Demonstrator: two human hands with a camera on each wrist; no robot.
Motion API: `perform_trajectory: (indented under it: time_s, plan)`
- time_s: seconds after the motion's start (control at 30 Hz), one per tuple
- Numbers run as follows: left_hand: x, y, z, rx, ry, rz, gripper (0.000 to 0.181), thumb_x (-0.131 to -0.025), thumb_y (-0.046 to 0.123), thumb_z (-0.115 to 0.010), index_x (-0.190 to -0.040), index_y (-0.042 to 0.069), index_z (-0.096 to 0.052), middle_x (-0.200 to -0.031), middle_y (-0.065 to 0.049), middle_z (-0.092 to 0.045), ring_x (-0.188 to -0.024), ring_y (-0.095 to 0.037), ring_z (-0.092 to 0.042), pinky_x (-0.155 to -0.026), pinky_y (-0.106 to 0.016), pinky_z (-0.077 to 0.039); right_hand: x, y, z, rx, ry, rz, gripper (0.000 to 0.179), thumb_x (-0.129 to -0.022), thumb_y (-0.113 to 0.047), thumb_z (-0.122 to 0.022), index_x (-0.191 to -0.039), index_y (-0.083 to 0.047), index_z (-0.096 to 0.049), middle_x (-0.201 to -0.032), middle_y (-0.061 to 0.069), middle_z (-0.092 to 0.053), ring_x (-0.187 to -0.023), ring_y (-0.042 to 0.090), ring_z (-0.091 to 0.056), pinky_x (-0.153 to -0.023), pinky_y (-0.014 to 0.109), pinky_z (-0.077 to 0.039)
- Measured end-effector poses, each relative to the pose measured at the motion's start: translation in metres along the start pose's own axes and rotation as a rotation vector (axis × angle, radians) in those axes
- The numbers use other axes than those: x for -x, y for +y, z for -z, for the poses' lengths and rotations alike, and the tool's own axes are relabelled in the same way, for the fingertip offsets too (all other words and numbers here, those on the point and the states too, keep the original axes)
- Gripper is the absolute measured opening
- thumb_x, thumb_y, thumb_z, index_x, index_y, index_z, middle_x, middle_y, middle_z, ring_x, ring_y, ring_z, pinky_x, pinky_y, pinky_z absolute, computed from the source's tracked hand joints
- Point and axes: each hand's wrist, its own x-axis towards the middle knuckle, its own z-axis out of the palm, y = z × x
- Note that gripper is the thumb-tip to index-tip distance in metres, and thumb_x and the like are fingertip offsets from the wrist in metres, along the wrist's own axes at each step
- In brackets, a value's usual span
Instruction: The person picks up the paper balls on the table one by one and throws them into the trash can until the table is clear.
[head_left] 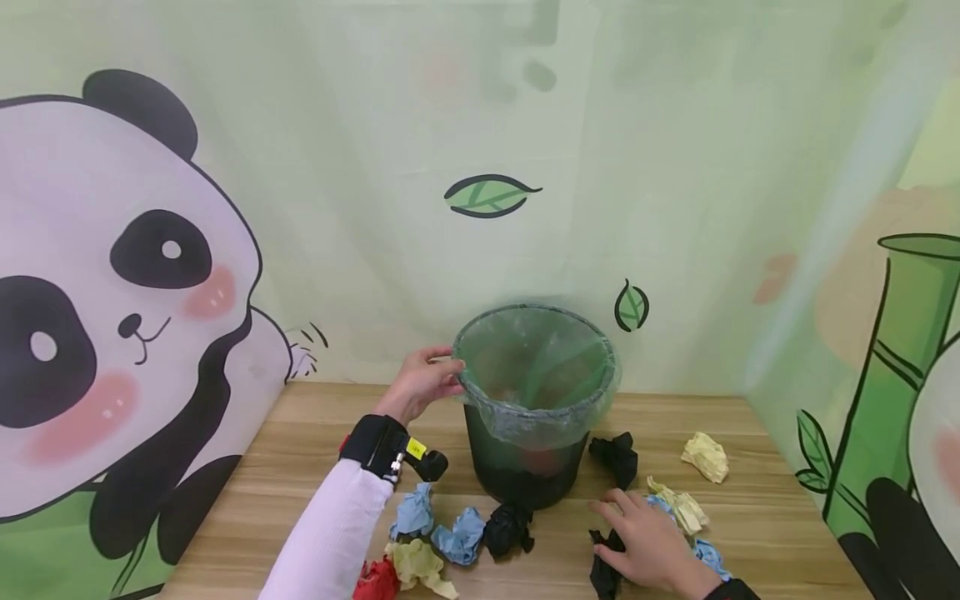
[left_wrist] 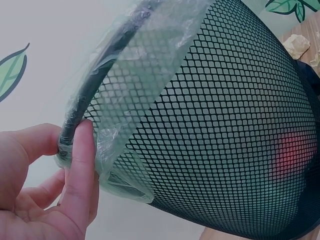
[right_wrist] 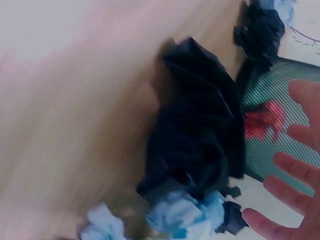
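Observation:
A black mesh trash bin (head_left: 525, 483) lined with a thin clear-green plastic bag (head_left: 517, 425) stands mid-table. My left hand (head_left: 423, 382) pinches its rim at the left, thumb and fingers on either side of the bagged edge (left_wrist: 102, 70). Through the mesh a red crumpled paper (left_wrist: 292, 155) shows inside. My right hand (head_left: 648, 540) hovers low at the front right, fingers spread. Just beside its thumb lies a black crumpled paper ball (head_left: 604, 567), large in the right wrist view (right_wrist: 200, 120), with the fingers (right_wrist: 295, 195) apart from it.
Left of the bin's front lie blue paper balls (head_left: 459, 536), a yellow one (head_left: 418, 565), a red one (head_left: 377, 581) and a black one (head_left: 508, 529). To the right are another black ball (head_left: 617, 458), yellow ones (head_left: 706, 457) and blue ones (head_left: 709, 557). A panda-print curtain (head_left: 375, 208) hangs behind.

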Motion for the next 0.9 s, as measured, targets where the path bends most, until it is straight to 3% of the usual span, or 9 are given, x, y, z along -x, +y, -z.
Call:
perform_trajectory:
  time_s: [0.23,0.4,0.73,0.9]
  plan:
    - [-0.001,-0.001,-0.001,0.012,-0.007,-0.002,0.046,-0.081,0.011,-0.059,-0.122,0.007,-0.041,-0.094,-0.013,-0.052,-0.066,-0.016,-0.055,-0.067,-0.029,-0.052,0.009,-0.009,-0.015,-0.053,-0.104,-0.002,0.046,-0.074,-0.047,-0.061,-0.113,-0.025,-0.053,-0.107,-0.002,-0.049,-0.092,0.016,-0.05,-0.052,0.029,-0.044]
    - [-0.001,-0.001,0.0,0.016,-0.019,-0.007,0.046,-0.081,0.011,-0.058,-0.123,0.007,-0.04,-0.095,-0.013,-0.051,-0.067,-0.016,-0.054,-0.068,-0.028,-0.051,0.014,-0.012,-0.026,-0.022,-0.194,-0.029,0.052,-0.074,-0.054,-0.056,-0.118,-0.026,-0.051,-0.108,-0.002,-0.05,-0.093,0.019,-0.049,-0.052,0.033,-0.044]
    - [0.001,-0.001,0.001,0.016,-0.021,-0.012,0.048,-0.082,0.011,-0.057,-0.125,0.006,-0.038,-0.096,-0.013,-0.051,-0.067,-0.016,-0.055,-0.069,-0.028,-0.051,0.017,-0.011,-0.035,-0.046,-0.288,-0.116,0.059,-0.071,-0.058,-0.056,-0.12,-0.027,-0.049,-0.111,0.002,-0.048,-0.099,0.024,-0.047,-0.047,0.04,-0.041]
    - [0.002,0.0,0.0,0.02,-0.035,-0.018,0.048,-0.082,0.011,-0.057,-0.125,0.006,-0.037,-0.096,-0.013,-0.051,-0.067,-0.015,-0.056,-0.069,-0.029,-0.051,0.017,-0.01,-0.038,-0.062,-0.299,-0.141,0.056,-0.072,-0.055,-0.058,-0.119,-0.027,-0.05,-0.112,0.002,-0.048,-0.099,0.025,-0.046,-0.044,0.037,-0.04]
